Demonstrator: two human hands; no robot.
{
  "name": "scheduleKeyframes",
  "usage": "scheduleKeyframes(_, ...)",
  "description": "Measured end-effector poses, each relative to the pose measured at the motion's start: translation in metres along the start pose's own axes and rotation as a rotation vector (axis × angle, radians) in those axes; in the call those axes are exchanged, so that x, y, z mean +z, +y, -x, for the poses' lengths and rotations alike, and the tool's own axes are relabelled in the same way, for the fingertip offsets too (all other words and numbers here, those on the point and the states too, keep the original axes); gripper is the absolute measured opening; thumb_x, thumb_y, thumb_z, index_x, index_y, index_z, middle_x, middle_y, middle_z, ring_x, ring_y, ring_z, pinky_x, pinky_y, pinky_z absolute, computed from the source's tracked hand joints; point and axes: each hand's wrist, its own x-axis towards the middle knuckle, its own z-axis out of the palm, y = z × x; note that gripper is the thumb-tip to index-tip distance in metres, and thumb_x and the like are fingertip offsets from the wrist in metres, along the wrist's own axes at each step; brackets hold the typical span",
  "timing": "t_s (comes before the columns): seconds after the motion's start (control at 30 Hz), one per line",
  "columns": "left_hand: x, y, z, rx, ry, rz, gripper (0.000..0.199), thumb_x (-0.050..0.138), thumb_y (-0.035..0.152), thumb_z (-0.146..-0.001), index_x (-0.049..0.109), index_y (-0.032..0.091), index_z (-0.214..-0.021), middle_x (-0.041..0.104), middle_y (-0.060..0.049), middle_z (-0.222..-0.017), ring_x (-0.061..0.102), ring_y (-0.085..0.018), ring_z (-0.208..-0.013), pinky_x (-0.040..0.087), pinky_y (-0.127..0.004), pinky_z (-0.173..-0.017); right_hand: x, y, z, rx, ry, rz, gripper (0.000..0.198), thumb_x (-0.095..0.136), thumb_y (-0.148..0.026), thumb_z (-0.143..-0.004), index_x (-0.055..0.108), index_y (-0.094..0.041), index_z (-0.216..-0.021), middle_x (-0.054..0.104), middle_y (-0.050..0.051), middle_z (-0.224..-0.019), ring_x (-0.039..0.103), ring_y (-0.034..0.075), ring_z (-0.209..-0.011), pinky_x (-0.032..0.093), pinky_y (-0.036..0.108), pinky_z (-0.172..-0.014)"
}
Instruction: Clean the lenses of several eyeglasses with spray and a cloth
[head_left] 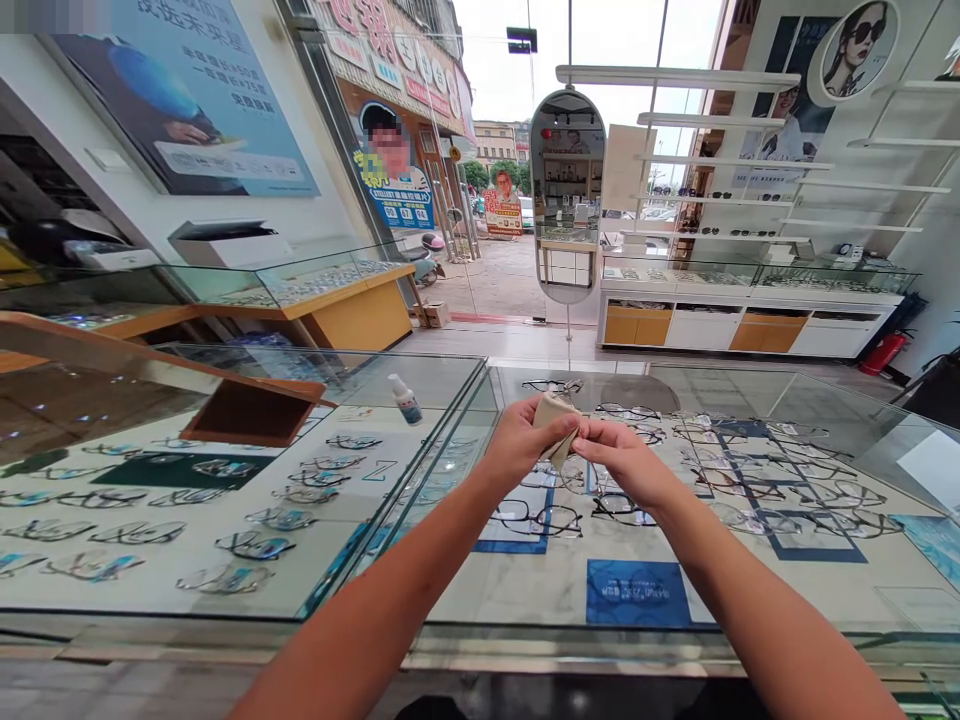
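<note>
Over the glass display counter (517, 590), my left hand (525, 432) is closed around a folded beige cloth (553, 412), thumb pressed on top. Close beside it, my right hand (619, 452) pinches something small at the cloth's edge; the fingers hide what it is. Beneath my hands, a pair of black-framed eyeglasses (564, 520) lies inside the case among several other pairs. A dark blue card (637, 592) lies nearer to me.
A small white spray bottle (406, 400) stands on the left glass counter. Left of it is a wood-framed tilted mirror (247, 412). Beyond the counter are an oval standing mirror (568, 200), wall shelves (720, 120) and a red fire extinguisher (883, 352).
</note>
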Motion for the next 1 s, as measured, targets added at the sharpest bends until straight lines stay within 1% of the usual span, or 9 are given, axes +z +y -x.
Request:
scheduleKeyframes(0.1,-0.001,0.0,-0.002,0.001,-0.001,0.048,0.063,0.093,0.069,-0.061,0.069,0.013,-0.077,0.06,0.002,-0.062,0.049,-0.009,-0.054,0.039,-0.021,-0.051,0.001,-0.001,0.0,-0.005,0.01,0.001,0.044,0.088,-0.059,-0.07,0.065,-0.022,-0.076,0.06,-0.001,-0.08,0.049,0.018,-0.084,0.036,0.035,-0.085)
scheduleKeyframes(0.17,-0.004,0.001,-0.004,-0.018,-0.071,0.119,0.062,0.094,0.068,-0.062,0.071,0.013,-0.08,0.064,0.0,-0.065,0.053,-0.01,-0.056,0.042,-0.022,-0.052,-0.001,-0.004,0.0,-0.018,0.021,0.014,0.042,0.087,-0.057,-0.071,0.064,-0.022,-0.075,0.059,-0.002,-0.079,0.048,0.018,-0.082,0.036,0.035,-0.085)
scheduleKeyframes(0.3,-0.013,0.006,-0.006,-0.085,-0.244,0.232,0.056,0.097,0.056,-0.067,0.077,0.013,-0.097,0.077,-0.007,-0.086,0.068,-0.015,-0.072,0.054,-0.024,-0.067,-0.006,-0.009,0.001,-0.043,0.046,0.03,0.041,0.086,-0.055,-0.072,0.061,-0.023,-0.069,0.057,-0.002,-0.076,0.046,0.018,-0.083,0.036,0.036,-0.086)
scheduleKeyframes(0.4,-0.013,0.008,-0.005,-0.072,-0.278,0.264,0.054,0.101,0.041,-0.065,0.077,0.015,-0.105,0.079,-0.009,-0.097,0.072,-0.016,-0.084,0.056,-0.024,-0.077,-0.008,-0.01,0.001,-0.037,0.074,0.007,0.04,0.088,-0.055,-0.069,0.067,-0.022,-0.072,0.059,-0.001,-0.078,0.048,0.018,-0.084,0.037,0.035,-0.087)
scheduleKeyframes(0.47,-0.01,0.007,-0.003,-0.063,-0.27,0.276,0.056,0.103,0.036,-0.062,0.076,0.016,-0.107,0.079,-0.009,-0.098,0.072,-0.016,-0.085,0.055,-0.024,-0.076,-0.008,-0.008,0.001,-0.034,0.072,-0.018,0.041,0.09,-0.057,-0.068,0.07,-0.022,-0.074,0.061,-0.001,-0.08,0.049,0.018,-0.085,0.037,0.035,-0.088)
scheduleKeyframes(0.53,-0.006,0.005,-0.003,-0.08,-0.235,0.284,0.059,0.104,0.036,-0.06,0.075,0.016,-0.108,0.079,-0.008,-0.096,0.071,-0.016,-0.082,0.054,-0.024,-0.074,-0.006,-0.006,0.0,-0.045,0.058,-0.041,0.043,0.09,-0.058,-0.068,0.069,-0.021,-0.074,0.061,-0.001,-0.08,0.051,0.018,-0.085,0.039,0.034,-0.088)
scheduleKeyframes(0.7,-0.001,0.001,-0.004,-0.13,-0.146,0.268,0.059,0.106,0.043,-0.051,0.077,0.012,-0.093,0.076,-0.004,-0.085,0.067,-0.012,-0.072,0.052,-0.022,-0.068,-0.004,-0.003,-0.001,-0.067,0.046,-0.054,0.046,0.09,-0.061,-0.069,0.07,-0.021,-0.078,0.063,-0.001,-0.081,0.052,0.017,-0.083,0.04,0.033,-0.086)
scheduleKeyframes(0.83,-0.001,0.001,-0.004,-0.141,-0.133,0.265,0.057,0.106,0.042,-0.049,0.077,0.013,-0.089,0.074,-0.003,-0.078,0.064,-0.011,-0.067,0.049,-0.021,-0.063,-0.004,-0.004,0.0,-0.052,0.064,-0.048,0.047,0.091,-0.06,-0.066,0.065,-0.021,-0.072,0.062,-0.001,-0.08,0.049,0.017,-0.081,0.038,0.033,-0.083)
scheduleKeyframes(1.0,-0.001,0.005,-0.002,-0.122,-0.145,0.284,0.056,0.106,0.038,-0.051,0.077,0.013,-0.092,0.076,-0.004,-0.083,0.068,-0.013,-0.071,0.053,-0.024,-0.068,-0.003,-0.006,0.0,-0.051,0.029,-0.075,0.045,0.091,-0.058,-0.067,0.064,-0.022,-0.072,0.066,0.001,-0.089,0.052,0.02,-0.089,0.038,0.036,-0.09)
